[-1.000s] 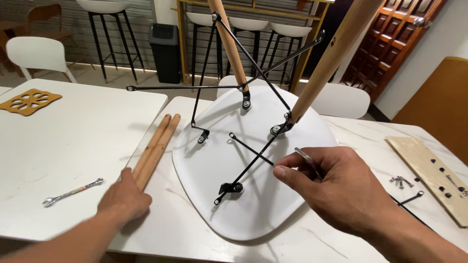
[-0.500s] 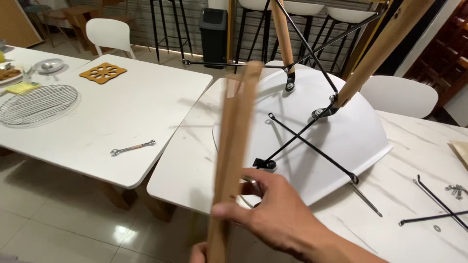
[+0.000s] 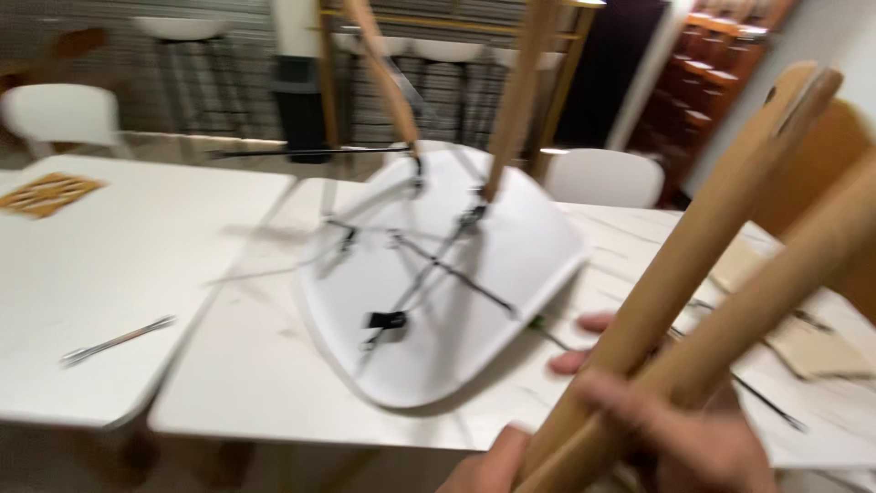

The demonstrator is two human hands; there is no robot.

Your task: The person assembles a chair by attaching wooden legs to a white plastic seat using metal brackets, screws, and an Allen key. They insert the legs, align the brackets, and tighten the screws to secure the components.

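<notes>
While both hands close around them, the two loose wooden legs (image 3: 693, 301) rise slantwise from the grip toward the upper right, lying side by side and touching. The left hand (image 3: 488, 466) clasps them low, its thumb on the near side. The right hand (image 3: 680, 438) wraps over them just above, fingers curled shut on the wood. A couple of blurred fingertips show just beyond the legs, and it cannot be told whose hand they belong to.

Judging by this, the step in hand is carrying the pair of legs, not fitting one. Seating a leg would call for parting the two and freeing one hand to steady the seat.

Just left of the grip and a little beyond it, a white chair seat (image 3: 511, 265) lies upside down on the pale marble-look table (image 3: 246, 365). It has thin black braces across its underside and a black bracket (image 3: 388, 319) on its near part. Two fitted legs (image 3: 520, 91) stand up from its far side.

To the right of the grip, behind the legs, lies a flat tan board (image 3: 821, 351) with a thin dark rod (image 3: 766, 402) nearer. Well to the left, a metal wrench (image 3: 114, 340) rests on a second white table, and far beyond that lies an orange-brown lattice mat (image 3: 46, 194). A dark bin (image 3: 301, 100) stands at the back. No package or legible label can be made out through the blur.
</notes>
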